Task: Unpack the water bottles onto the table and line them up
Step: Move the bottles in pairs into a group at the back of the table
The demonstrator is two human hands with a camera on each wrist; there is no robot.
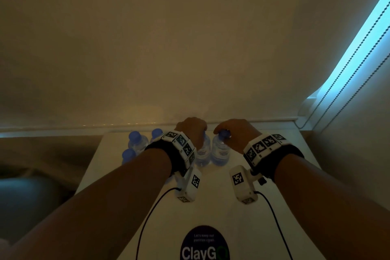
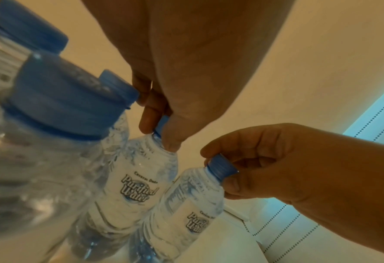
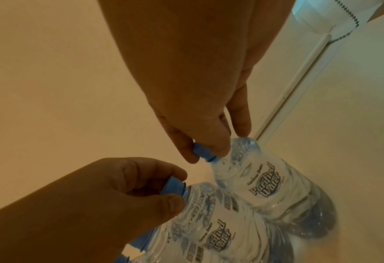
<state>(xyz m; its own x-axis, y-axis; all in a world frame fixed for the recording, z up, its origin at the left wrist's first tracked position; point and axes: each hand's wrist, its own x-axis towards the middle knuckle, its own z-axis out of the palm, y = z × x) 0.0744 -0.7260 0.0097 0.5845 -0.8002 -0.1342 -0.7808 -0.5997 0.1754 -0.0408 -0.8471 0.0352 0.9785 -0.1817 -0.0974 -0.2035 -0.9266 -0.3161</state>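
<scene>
Both forearms stretched forward from the lower corners of the head view toward frame centre, wrists banded. Left grip (image 1: 193,127) palm-down just left of centre, thumb and fingers (image 2: 149,117) curled in a pinch round a blue cap. Right grip (image 1: 236,131) just beside it, apart, fingers (image 3: 185,151) likewise pinching.

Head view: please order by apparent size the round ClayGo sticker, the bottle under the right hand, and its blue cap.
1. ClayGo sticker, though nearer the camera and cut off by the frame edge.
2. Bottle held by the right hand.
3. Blue cap, partly covered by fingers.
</scene>
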